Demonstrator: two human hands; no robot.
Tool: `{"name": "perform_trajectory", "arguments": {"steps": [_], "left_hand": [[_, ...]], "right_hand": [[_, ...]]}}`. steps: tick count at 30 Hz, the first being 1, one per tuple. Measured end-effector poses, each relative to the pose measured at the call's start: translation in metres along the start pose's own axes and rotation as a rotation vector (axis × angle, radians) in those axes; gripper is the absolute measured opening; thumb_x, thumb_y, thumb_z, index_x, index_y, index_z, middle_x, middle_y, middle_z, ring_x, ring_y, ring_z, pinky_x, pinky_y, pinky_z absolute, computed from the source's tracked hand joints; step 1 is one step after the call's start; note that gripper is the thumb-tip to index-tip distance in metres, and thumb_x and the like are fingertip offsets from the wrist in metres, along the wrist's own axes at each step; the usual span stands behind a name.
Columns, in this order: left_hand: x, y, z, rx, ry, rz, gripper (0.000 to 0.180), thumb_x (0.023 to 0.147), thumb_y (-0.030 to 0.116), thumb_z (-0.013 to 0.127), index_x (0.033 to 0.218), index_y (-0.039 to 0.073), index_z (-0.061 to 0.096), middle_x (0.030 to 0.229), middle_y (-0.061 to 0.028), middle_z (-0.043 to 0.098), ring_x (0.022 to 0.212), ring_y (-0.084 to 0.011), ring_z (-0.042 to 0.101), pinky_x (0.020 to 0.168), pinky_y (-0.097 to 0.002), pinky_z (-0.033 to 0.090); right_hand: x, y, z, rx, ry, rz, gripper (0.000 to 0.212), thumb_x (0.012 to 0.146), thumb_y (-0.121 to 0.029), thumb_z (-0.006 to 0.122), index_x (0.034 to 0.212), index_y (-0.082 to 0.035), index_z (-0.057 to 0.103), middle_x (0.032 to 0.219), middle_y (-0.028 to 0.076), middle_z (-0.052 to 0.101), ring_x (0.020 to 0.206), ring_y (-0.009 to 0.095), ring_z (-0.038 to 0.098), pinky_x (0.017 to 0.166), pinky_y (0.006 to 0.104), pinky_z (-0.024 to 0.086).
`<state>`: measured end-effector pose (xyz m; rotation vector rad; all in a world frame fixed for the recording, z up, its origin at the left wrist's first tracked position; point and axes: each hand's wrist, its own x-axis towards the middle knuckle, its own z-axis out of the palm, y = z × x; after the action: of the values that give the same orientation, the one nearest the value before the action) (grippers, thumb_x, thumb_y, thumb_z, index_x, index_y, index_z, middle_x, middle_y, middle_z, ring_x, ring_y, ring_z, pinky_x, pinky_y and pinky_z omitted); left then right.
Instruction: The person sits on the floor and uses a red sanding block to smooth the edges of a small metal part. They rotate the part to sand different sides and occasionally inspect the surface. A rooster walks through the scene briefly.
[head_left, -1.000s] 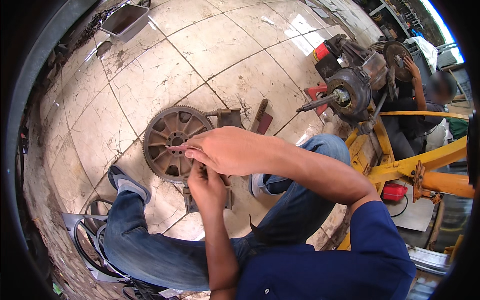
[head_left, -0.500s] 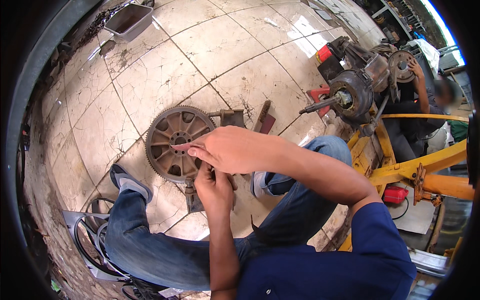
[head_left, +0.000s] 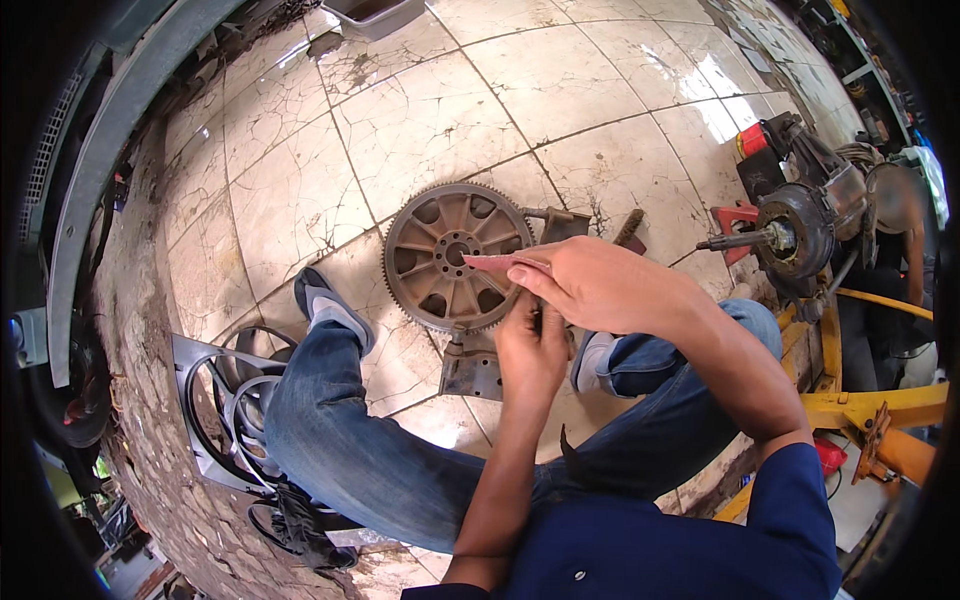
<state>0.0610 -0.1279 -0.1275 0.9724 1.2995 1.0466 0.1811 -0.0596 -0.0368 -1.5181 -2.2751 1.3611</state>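
A rusty toothed flywheel point(head_left: 428, 232) with spokes and a holed hub is held up off the tiles on metal supports. My right hand point(head_left: 610, 287), palm down, grips a folded reddish sheet like sandpaper point(head_left: 503, 262). The sheet's tip reaches over the hub; whether it touches is unclear. Just below, my left hand point(head_left: 530, 350) is closed by the flywheel's lower right rim. Whatever its curled fingers hold is hidden, partly by my right hand. A flat metal bracket point(head_left: 470, 375) juts out under the rim on the near side.
Another bracket point(head_left: 565, 228) and a narrow brush-like piece point(head_left: 628, 226) lie beyond my hands. On the right stand a greasy axle assembly point(head_left: 790, 230), yellow frame point(head_left: 835, 405) and a person point(head_left: 905, 270). A fan shroud point(head_left: 215, 400) lies left; a grey tub point(head_left: 385, 18) sits far off.
The whole view has swung left, so the flywheel, my hands and the axle appear farther right. Both hands keep nearly the same place against the flywheel, and the reddish sheet remains in my right hand.
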Motion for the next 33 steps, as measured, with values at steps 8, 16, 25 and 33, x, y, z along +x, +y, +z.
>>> {"name": "perform_trajectory", "arguments": {"steps": [8, 16, 25, 33], "left_hand": [[0.010, 0.009, -0.019, -0.239, 0.017, -0.005, 0.026, 0.104, 0.023, 0.053, 0.107, -0.002, 0.059, 0.077, -0.0045, 0.061, 0.059, -0.0067, 0.053, 0.057, -0.0245, 0.047], [-0.011, 0.046, -0.019, -0.376, -0.140, 0.163, 0.022, 0.103, 0.014, 0.049, 0.117, -0.001, 0.056, 0.092, -0.0048, 0.060, 0.072, -0.0098, 0.056, 0.072, -0.0277, 0.049], [-0.008, 0.045, -0.019, 0.008, -0.072, 0.397, 0.020, 0.094, 0.006, 0.054, 0.110, -0.004, 0.063, 0.104, -0.0126, 0.057, 0.091, -0.0227, 0.058, 0.083, -0.0334, 0.047], [-0.006, 0.037, -0.019, -0.048, -0.038, 0.339, 0.028, 0.095, 0.007, 0.054, 0.120, -0.005, 0.057, 0.113, -0.0189, 0.057, 0.099, -0.0333, 0.058, 0.090, -0.0385, 0.046]], "right_hand": [[-0.019, -0.031, -0.043, -0.035, 0.142, 0.199, 0.039, 0.104, -0.024, 0.040, 0.138, -0.010, 0.054, 0.096, 0.023, 0.067, 0.085, 0.036, 0.066, 0.075, 0.0412, 0.050], [-0.024, -0.001, -0.035, -0.052, 0.508, -0.190, 0.039, 0.103, -0.019, 0.045, 0.140, -0.008, 0.050, 0.129, 0.019, 0.060, 0.114, 0.036, 0.060, 0.097, 0.0383, 0.047], [-0.025, -0.002, -0.028, -0.150, 0.477, -0.295, 0.041, 0.102, -0.019, 0.048, 0.141, -0.009, 0.049, 0.132, 0.015, 0.059, 0.117, 0.034, 0.057, 0.098, 0.0407, 0.047], [-0.026, -0.009, -0.023, -0.150, 0.429, -0.338, 0.040, 0.102, -0.023, 0.049, 0.137, -0.004, 0.052, 0.132, 0.015, 0.059, 0.120, 0.032, 0.056, 0.101, 0.0398, 0.045]]}}
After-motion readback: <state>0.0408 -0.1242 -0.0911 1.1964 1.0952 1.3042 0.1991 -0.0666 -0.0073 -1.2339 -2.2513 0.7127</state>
